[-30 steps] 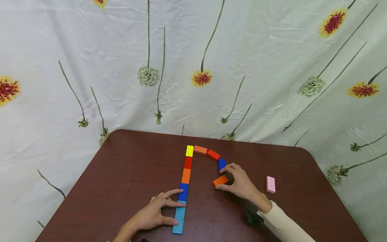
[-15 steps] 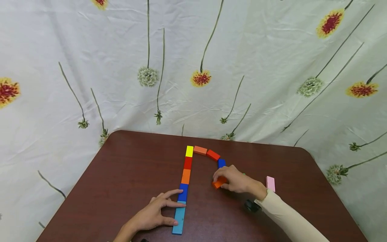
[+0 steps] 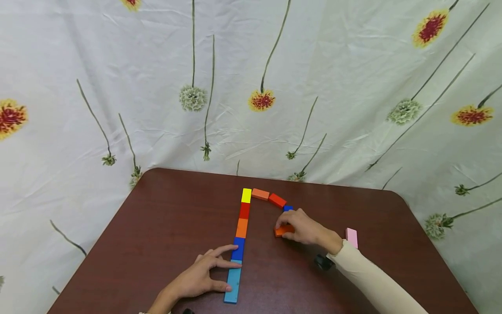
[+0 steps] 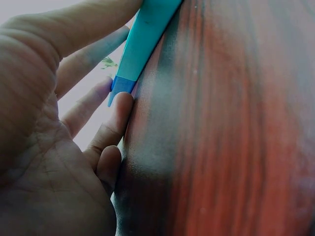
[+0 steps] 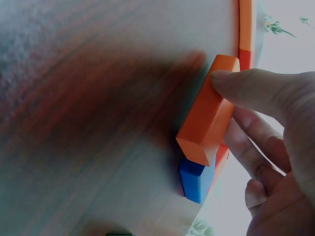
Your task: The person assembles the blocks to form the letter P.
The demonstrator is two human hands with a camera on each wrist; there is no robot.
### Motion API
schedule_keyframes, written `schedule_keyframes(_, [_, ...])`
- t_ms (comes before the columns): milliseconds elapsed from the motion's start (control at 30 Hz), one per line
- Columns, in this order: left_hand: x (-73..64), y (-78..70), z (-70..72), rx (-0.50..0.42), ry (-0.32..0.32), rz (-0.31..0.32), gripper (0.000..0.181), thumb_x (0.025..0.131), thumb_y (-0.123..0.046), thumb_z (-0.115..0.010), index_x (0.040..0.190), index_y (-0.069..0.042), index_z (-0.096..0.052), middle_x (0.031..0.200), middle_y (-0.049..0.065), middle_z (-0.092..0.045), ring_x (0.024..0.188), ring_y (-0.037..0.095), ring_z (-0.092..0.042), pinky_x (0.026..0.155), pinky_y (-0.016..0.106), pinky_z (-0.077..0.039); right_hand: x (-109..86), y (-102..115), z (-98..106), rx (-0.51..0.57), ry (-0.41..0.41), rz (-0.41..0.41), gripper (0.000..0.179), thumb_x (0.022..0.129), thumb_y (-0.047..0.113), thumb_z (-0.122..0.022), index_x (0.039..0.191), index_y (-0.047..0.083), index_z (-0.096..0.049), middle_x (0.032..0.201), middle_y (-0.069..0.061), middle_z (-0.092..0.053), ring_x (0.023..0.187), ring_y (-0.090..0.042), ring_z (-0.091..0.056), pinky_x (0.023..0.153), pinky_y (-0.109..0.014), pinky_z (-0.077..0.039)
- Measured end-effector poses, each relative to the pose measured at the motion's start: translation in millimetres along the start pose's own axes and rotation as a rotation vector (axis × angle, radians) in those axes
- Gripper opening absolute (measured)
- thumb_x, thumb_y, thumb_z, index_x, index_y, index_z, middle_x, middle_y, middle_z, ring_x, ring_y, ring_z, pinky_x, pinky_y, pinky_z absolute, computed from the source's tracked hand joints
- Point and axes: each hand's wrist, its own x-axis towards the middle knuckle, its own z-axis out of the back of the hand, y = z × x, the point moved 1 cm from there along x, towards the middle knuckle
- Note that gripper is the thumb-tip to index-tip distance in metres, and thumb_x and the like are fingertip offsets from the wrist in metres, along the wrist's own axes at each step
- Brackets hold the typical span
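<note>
My right hand [image 3: 306, 226] pinches an orange block [image 5: 209, 115] between thumb and fingers, close over the table. Just beyond it is a blue block [image 5: 194, 179], partly hidden by the hand in the head view. My left hand [image 3: 200, 274] rests with outstretched fingers on the straight row at left. Its thumb and index finger touch a long light blue block [image 3: 233, 283]; another fingertip lies on a dark blue block [image 3: 238, 248]. Further along that row come an orange block [image 3: 242, 227], a red block [image 3: 244, 210] and a yellow block [image 3: 246, 195].
From the yellow end, a coral-orange block [image 3: 260, 194] and a red block [image 3: 277, 200] curve right toward the blue one. A pink block [image 3: 351, 237] lies beyond my right wrist. The brown table [image 3: 176, 218] ends at a flowered white cloth [image 3: 235, 87].
My right hand has moved the orange block slightly away from me, toward the blue block, and turned it more crosswise. The left hand stays in place on the row.
</note>
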Motion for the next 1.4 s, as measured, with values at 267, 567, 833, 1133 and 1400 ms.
schedule_keyframes(267, [0.4,1.5,-0.9,0.016,-0.002,-0.008,0.050,0.082,-0.052,-0.077,0.128,-0.034,-0.070,0.155,-0.003,-0.043,0.135,0.037,-0.038,0.096,0.060,-0.025,3.9,-2,0,-0.018,-0.017,0.009,0.021,0.087,0.018,-0.079,0.106,0.017,-0.071,0.108,0.003,-0.070,0.102,-0.017,-0.060,0.079,-0.033,-0.032])
schedule_keyframes(567, [-0.5,1.3,-0.9,0.009,-0.005,0.000,0.048,0.082,-0.051,-0.077,0.127,-0.036,-0.070,0.155,-0.004,-0.043,0.136,0.037,-0.037,0.097,0.061,-0.024,5.9,-1,0,-0.041,-0.023,0.005,0.021,0.087,0.018,-0.080,0.106,0.016,-0.071,0.107,0.003,-0.071,0.101,-0.018,-0.059,0.079,-0.033,-0.032])
schedule_keyframes(833, [-1.0,1.0,-0.7,0.000,0.000,0.008,0.047,0.082,-0.050,-0.077,0.127,-0.036,-0.070,0.155,-0.003,-0.043,0.136,0.037,-0.038,0.097,0.062,-0.024,-5.0,1,6,0.016,-0.100,0.011,0.024,0.085,0.021,-0.081,0.106,0.016,-0.071,0.109,0.004,-0.070,0.101,-0.021,-0.058,0.078,-0.035,-0.029])
schedule_keyframes(1133, [0.2,0.5,0.2,0.012,0.001,0.008,0.048,0.082,-0.051,-0.077,0.127,-0.036,-0.070,0.155,-0.003,-0.044,0.135,0.036,-0.039,0.095,0.055,-0.027,-57.6,-11,25,0.133,-0.243,-0.100,0.029,0.085,0.016,-0.081,0.112,0.015,-0.070,0.121,-0.001,-0.067,0.112,-0.022,-0.057,0.088,-0.045,-0.034])
schedule_keyframes(1400, [0.1,1.0,0.1,0.006,0.003,0.009,0.048,0.082,-0.051,-0.077,0.127,-0.036,-0.070,0.155,-0.004,-0.043,0.135,0.036,-0.038,0.096,0.058,-0.026,-108.9,-36,30,0.104,-0.401,-0.162,0.035,0.082,0.011,-0.083,0.114,0.011,-0.069,0.125,-0.013,-0.064,0.110,-0.029,-0.059,0.086,-0.046,-0.046])
